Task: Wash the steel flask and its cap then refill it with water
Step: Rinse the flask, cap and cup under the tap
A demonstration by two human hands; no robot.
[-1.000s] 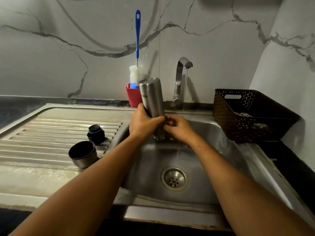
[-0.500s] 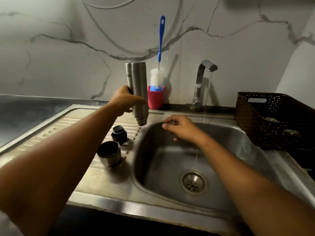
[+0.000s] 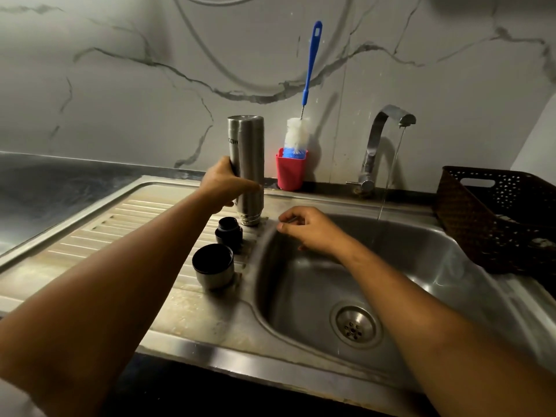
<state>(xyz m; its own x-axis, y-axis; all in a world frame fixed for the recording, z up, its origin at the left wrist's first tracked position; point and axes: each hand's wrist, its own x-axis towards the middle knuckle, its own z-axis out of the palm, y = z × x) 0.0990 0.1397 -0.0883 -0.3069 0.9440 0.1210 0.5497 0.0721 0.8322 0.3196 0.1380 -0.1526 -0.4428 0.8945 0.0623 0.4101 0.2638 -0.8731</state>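
My left hand (image 3: 224,186) grips the steel flask (image 3: 246,158), which stands upside down with its mouth on the draining board (image 3: 120,233), right beside the basin's edge. A black stopper (image 3: 228,231) sits just in front of the flask. In front of the stopper stands the steel cup cap (image 3: 214,269), open side up. My right hand (image 3: 310,228) hovers over the left rim of the sink basin (image 3: 421,266), fingers loosely curled, holding nothing.
A thin stream of water runs from the tap (image 3: 382,139) into the basin, whose drain (image 3: 356,325) lies in front. A red holder (image 3: 291,170) with a blue bottle brush (image 3: 310,73) stands against the wall. A dark woven basket (image 3: 496,218) sits at the right.
My left hand has carried the inverted flask from over the basin leftward and set its mouth down on the draining board. My right hand has let go and stays at the basin's rim.
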